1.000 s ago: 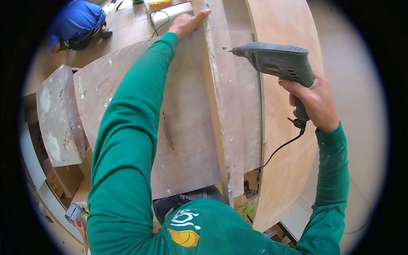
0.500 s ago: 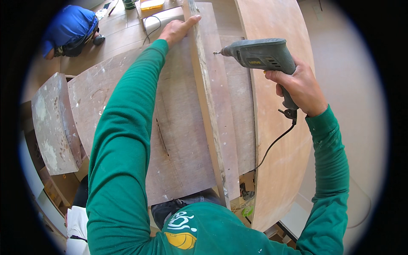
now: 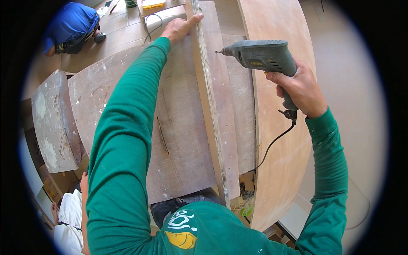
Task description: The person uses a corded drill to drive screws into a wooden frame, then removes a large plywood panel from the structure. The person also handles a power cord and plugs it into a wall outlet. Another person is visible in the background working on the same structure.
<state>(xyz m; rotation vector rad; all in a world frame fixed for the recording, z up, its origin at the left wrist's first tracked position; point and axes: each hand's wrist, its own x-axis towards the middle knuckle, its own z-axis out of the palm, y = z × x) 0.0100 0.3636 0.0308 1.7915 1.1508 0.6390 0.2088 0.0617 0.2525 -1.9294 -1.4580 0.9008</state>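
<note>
My left hand (image 3: 182,29) is wrapped over the far end of an upright plywood board (image 3: 207,93), its thumb across the top edge. In my right hand (image 3: 302,87) is a grey corded power drill (image 3: 263,55), held by its pistol grip and pointing left. The thin drill bit (image 3: 218,52) points at the right side of the board; I cannot tell whether its tip touches the wood. From the grip hangs a black power cord (image 3: 274,142). Left of the board lies a wide, paint-spotted plywood sheet (image 3: 182,161).
A long curved plywood panel (image 3: 280,140) stands to the right. Another paint-stained board (image 3: 53,123) is at the left. A person in blue (image 3: 74,25) crouches at the far left, and a person in white (image 3: 70,216) is at the lower left. An orange-yellow tray (image 3: 153,3) sits at the back.
The person in white at the lower left has come further into view, with an arm now showing. My hands, the drill and the board look almost unmoved.
</note>
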